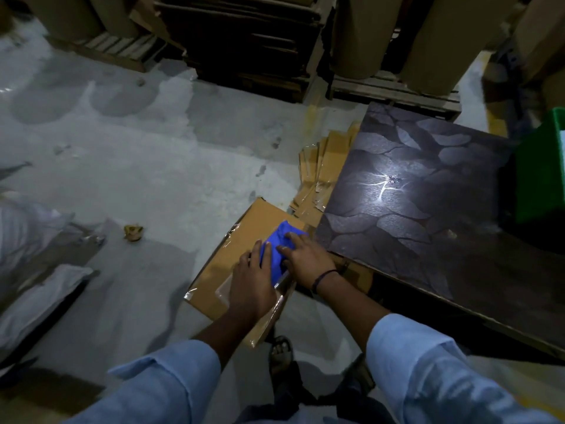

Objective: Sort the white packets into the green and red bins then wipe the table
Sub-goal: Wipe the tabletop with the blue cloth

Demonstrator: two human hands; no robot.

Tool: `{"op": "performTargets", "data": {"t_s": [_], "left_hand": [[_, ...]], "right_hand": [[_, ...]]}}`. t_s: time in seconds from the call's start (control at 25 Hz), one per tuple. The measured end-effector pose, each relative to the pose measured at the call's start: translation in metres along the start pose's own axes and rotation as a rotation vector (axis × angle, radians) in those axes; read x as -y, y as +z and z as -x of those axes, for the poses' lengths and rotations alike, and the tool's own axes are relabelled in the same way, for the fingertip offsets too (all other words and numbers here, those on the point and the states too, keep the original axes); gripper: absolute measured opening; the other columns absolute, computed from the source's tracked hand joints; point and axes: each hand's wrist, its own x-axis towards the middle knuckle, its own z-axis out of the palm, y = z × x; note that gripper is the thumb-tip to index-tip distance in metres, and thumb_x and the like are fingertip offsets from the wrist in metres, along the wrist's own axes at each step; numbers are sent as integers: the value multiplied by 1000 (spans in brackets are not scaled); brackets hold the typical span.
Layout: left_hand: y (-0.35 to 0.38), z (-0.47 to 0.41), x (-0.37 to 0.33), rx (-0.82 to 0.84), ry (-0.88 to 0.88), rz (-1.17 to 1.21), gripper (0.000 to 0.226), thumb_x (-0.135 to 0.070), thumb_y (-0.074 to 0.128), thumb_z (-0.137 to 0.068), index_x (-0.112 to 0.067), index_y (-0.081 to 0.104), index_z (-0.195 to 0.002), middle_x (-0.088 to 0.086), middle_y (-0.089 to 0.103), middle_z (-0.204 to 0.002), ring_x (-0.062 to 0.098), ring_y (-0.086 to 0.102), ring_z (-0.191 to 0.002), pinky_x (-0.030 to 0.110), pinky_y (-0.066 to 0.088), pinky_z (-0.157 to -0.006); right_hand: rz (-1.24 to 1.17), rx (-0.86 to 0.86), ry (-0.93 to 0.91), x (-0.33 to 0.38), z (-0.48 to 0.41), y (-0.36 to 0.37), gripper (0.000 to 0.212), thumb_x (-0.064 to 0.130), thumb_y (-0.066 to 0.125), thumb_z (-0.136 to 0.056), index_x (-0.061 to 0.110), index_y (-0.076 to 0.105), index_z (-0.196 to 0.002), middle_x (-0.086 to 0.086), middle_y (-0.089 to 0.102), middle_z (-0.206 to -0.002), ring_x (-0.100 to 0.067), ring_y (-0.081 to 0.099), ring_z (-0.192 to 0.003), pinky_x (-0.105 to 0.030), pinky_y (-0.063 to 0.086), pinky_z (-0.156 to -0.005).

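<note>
A blue cloth [279, 246] lies bunched on top of a taped cardboard box [244, 240] on the floor, left of the table. My left hand [252, 281] rests on the cloth's left side with fingers on it. My right hand [305, 258] presses on the cloth's right side, fingers curled over it. The dark table [428, 194] with a leaf pattern stands to the right, its top bare with a bright light glare. The green bin [544, 166] shows at the right edge, partly cut off. White packets [36, 289] lie on the floor at the left edge.
Flattened cardboard sheets [321, 179] lie between the box and the table. Wooden pallets [250, 47] with large brown rolls [443, 35] stand at the back. A crumpled scrap [133, 231] lies on the grey concrete floor. My sandalled foot [279, 351] shows below the box.
</note>
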Motion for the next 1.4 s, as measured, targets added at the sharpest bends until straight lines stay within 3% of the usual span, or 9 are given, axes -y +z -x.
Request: {"op": "performTargets", "data": {"t_s": [0.32,0.48,0.68,0.84,1.12,1.28,1.4], "left_hand": [[26,13,20,58,-78,-4,96,-37,60,-83,-11,11,-161,18,10,-167,36,19,-151,50,24,-122],[24,9,13,78,-66,-2,86,-41,51,-92,-14,6,-161,15,5,-168,31,13,-154,48,17,-125],[23,-8,14,226,-15,-1,65,-38,42,-95,-13,30,-153,10,41,-153,29,47,-134,40,38,-108],[33,-11,21,348,-53,39,64,-38,38,-100,-11,24,-156,14,33,-160,33,43,-140,41,39,-110],[2,-19,1,42,64,87,63,-36,38,-102,-16,20,-159,12,23,-165,26,36,-145,41,34,-118],[-38,-47,-28,-94,124,63,68,-37,44,-98,-15,23,-159,12,21,-166,30,26,-150,44,27,-122],[-64,-69,-68,-187,219,39,66,-35,39,-93,-13,32,-155,15,31,-163,35,33,-147,44,30,-118]], "right_hand": [[41,108,61,4,3,31,70,47,48,-98,22,19,-156,-15,14,-163,-39,19,-146,-51,26,-118],[47,131,64,1,8,31,63,45,47,-99,22,26,-154,-14,22,-160,-38,23,-144,-51,31,-115],[124,183,-68,5,2,28,52,44,45,-96,25,44,-145,-6,42,-151,-36,29,-139,-49,30,-110],[124,260,-9,12,-6,32,52,44,32,-100,24,40,-147,-5,41,-153,-38,20,-145,-57,18,-113],[102,-24,-13,-2,3,0,51,38,40,-97,16,44,-143,-11,41,-151,-35,28,-140,-51,27,-109],[100,-237,129,-32,27,-38,52,43,34,-94,18,50,-137,-9,48,-145,-33,35,-134,-48,34,-101],[67,-357,282,-71,57,-62,51,45,37,-94,19,54,-134,-8,49,-145,-34,38,-135,-49,36,-103]]}}
